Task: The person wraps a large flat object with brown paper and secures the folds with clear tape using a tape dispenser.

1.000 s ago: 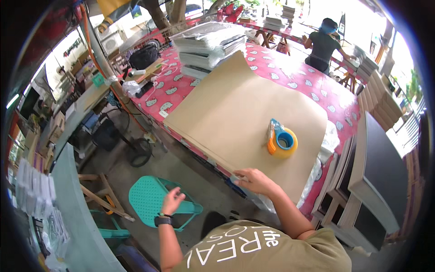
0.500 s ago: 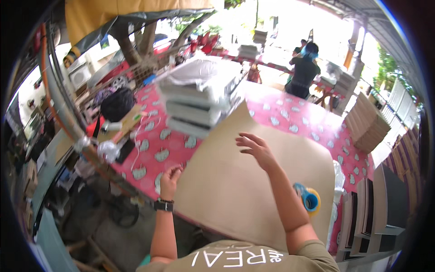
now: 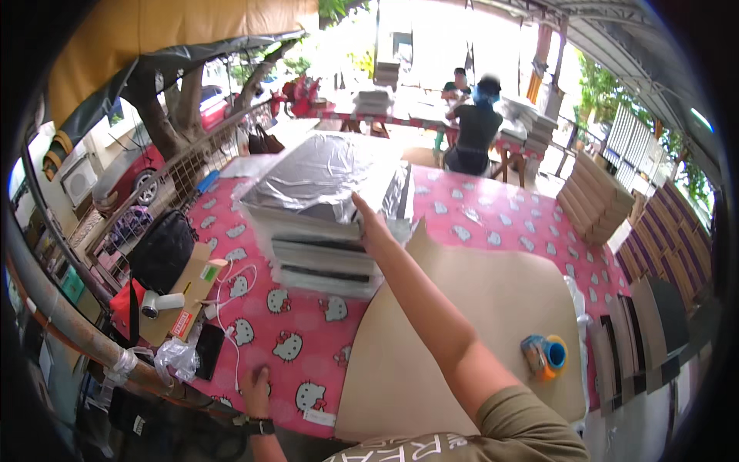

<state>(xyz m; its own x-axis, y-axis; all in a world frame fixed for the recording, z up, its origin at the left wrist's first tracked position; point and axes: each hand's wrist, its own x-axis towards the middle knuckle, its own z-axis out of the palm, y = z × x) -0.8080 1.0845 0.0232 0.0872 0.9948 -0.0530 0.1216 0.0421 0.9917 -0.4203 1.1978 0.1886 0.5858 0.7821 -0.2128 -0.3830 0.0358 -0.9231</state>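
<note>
A stack of flat, plastic-wrapped packages (image 3: 308, 181), grey on top with dark bands along the sides, stands on the table left of centre. My right hand (image 3: 374, 231) grips the upper right edge of this stack, and some of its fingers are hidden against the plastic. Down by the near left table edge, my left hand (image 3: 256, 393) rests low with its thumb and forefinger apart and nothing visible in it. Beneath my right arm lies a large brown paper sheet (image 3: 431, 331), its far left corner curling upward. Tape rolls (image 3: 553, 354), blue and orange, sit on the sheet's right side.
A pink cat-patterned cover (image 3: 493, 208) spreads over the table. At the left edge are a cardboard piece (image 3: 188, 296), a white cable, a dark phone (image 3: 209, 350) and a black bag (image 3: 163, 250). Folded cartons (image 3: 593, 200) stand right. A person (image 3: 473, 135) works beyond.
My right hand has moved from above the brown sheet to the package stack. My left hand has shifted down and left toward the table edge. The view has turned right.
</note>
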